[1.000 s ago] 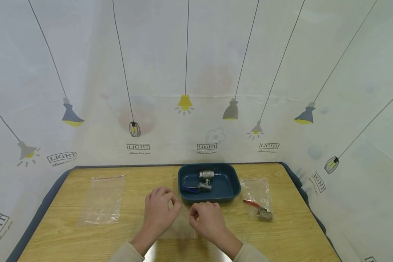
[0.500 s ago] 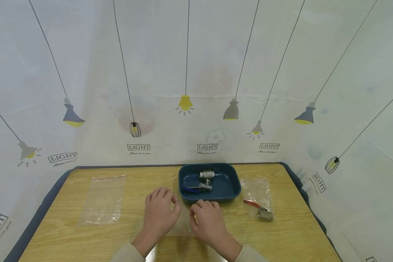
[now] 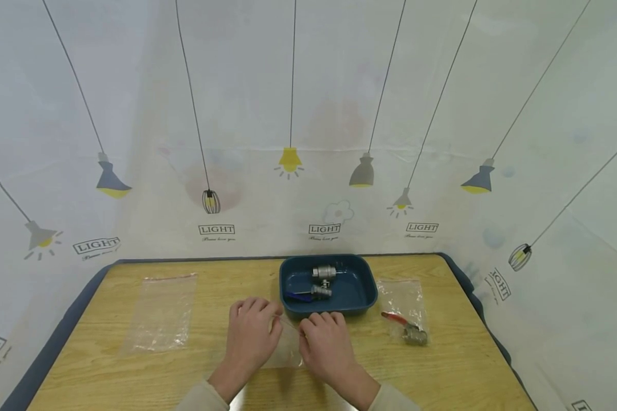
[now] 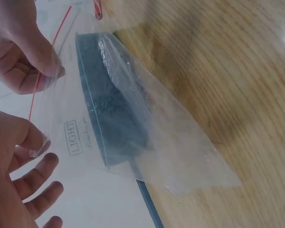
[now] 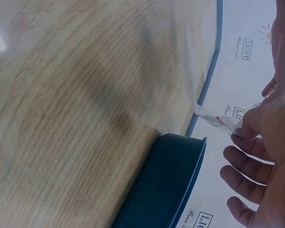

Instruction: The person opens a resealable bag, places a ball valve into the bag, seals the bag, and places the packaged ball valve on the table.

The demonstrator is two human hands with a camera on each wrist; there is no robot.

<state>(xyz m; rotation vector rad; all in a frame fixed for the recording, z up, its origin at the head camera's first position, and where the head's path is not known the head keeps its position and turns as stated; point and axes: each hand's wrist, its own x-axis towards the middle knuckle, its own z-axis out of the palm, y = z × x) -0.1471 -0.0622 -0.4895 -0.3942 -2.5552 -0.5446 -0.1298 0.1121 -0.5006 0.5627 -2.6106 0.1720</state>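
Note:
A clear zip bag (image 3: 286, 349) with a red strip along its mouth hangs between both hands above the table. My left hand (image 3: 252, 334) pinches the mouth at one side between thumb and forefinger, its other fingers spread apart in the left wrist view. At the other side, my right hand (image 3: 328, 345) pinches the same edge with thumb and forefinger. In the left wrist view the bag (image 4: 171, 147) looks flat, and the blue tray shows through it. No object is visible inside it.
Behind the hands stands a dark blue tray (image 3: 357, 295) with a blue-handled valve (image 3: 311, 294) and a metal fitting (image 3: 324, 273). On the right, a red-handled ball valve (image 3: 414, 335) lies in a clear bag (image 3: 401, 297). Another clear bag (image 3: 161, 314) lies flat at left.
The bag's lower edge has risen slightly. My right hand's fingers have shifted a little upward, and a stretch of the bag's mouth now shows between the hands. Tray and valves stay put.

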